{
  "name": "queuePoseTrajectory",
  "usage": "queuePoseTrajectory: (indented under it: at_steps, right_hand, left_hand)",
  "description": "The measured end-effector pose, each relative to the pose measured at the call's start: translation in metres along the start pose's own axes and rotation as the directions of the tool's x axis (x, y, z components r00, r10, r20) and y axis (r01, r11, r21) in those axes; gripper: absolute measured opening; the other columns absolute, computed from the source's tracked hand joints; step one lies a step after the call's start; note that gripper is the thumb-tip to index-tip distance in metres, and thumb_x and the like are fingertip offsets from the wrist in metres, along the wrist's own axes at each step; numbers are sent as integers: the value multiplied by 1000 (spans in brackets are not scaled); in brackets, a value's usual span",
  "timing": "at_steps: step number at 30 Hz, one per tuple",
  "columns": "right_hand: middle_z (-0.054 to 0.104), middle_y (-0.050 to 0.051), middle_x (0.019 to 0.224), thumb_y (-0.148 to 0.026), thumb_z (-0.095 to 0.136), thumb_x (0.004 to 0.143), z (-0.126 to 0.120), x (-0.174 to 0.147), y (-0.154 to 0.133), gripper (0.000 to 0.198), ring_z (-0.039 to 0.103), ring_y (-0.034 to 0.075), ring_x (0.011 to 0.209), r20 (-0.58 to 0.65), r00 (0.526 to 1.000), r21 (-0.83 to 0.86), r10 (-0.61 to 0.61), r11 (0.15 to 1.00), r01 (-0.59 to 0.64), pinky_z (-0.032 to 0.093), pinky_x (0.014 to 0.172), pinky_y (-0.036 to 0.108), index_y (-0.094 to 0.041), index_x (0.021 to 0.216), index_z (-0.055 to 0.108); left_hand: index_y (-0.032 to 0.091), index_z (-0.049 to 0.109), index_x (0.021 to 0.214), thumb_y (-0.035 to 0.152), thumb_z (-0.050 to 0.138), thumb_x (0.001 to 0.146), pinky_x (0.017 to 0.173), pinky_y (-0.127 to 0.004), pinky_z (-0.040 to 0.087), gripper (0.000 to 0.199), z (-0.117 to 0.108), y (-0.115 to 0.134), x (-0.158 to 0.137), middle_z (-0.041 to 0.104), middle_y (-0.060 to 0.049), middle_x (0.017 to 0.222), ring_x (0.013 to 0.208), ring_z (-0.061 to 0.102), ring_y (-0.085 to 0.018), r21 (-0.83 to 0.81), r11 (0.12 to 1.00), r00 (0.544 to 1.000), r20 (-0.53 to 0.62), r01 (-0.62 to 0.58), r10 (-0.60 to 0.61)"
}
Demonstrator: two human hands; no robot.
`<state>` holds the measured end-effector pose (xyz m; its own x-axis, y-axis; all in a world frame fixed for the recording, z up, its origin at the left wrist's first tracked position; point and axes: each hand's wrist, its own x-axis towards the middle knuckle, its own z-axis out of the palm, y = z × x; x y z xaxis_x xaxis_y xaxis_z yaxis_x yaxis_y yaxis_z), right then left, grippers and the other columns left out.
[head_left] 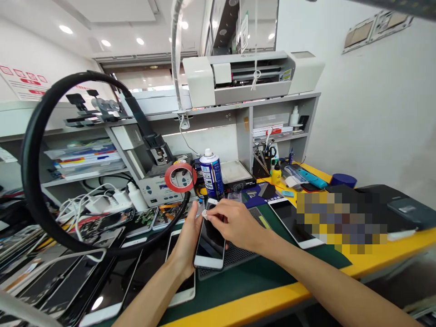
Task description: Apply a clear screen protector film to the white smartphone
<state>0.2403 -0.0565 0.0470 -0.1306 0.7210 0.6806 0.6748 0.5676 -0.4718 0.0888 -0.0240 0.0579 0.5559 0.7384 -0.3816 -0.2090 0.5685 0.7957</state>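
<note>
A white-framed smartphone [210, 243] with a dark screen is tilted up over the green mat, its bottom edge toward me. My left hand [188, 243] grips it along the left side, thumb up by the edge and a fingertip showing at the right. The fingers of my right hand [235, 221] pinch a small white wad [204, 214], perhaps tissue, against the upper left of the screen. Most of the wad is hidden by the fingertips. Beneath the phone lies a dark perforated pad [240, 255].
A white tablet [294, 222] lies to the right. Several phones and screen parts crowd the left, below a thick black hose [29, 172]. Behind the hands stand a blue spray can [211, 175], a red tape roll [169, 176] and a yellow bottle [276, 175].
</note>
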Motion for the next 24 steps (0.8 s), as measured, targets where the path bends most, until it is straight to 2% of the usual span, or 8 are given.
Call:
queuePoseTrajectory:
  at_steps: [6,11,17,24]
  right_hand:
    - [70,8,83,-14,54,95,11,-9,-14,20,61,18,79,130,981,43,-147,989,143,45,72,28,-13,92,74]
    - [68,7,86,-15,54,95,18,-17,-22,21,61,17,78,251,954,40,-165,986,160,44,71,28,-15,97,75]
    - [66,8,86,-17,54,97,19,-18,-25,20,59,17,81,300,920,55,-253,967,248,45,74,28,-15,97,74]
    - [67,9,89,-16,54,96,11,-16,-24,20,59,19,86,329,901,69,-283,959,276,46,79,29,-15,98,74]
  left_hand:
    - [19,64,126,57,50,96,75,-30,58,50,0,6,1,76,-5,91,84,75,-24,-54,998,999,-45,-26,24]
    - [17,68,117,46,47,99,73,-29,58,40,2,8,2,76,-5,88,79,74,-22,-52,994,995,-43,-95,93]
    - [12,70,102,45,42,100,80,-37,59,43,0,9,3,77,-12,90,81,74,-26,-44,996,996,15,-83,84]
    - [12,70,95,48,42,99,70,-36,59,46,-3,10,5,76,-12,82,71,73,-25,-76,996,998,41,-46,49]
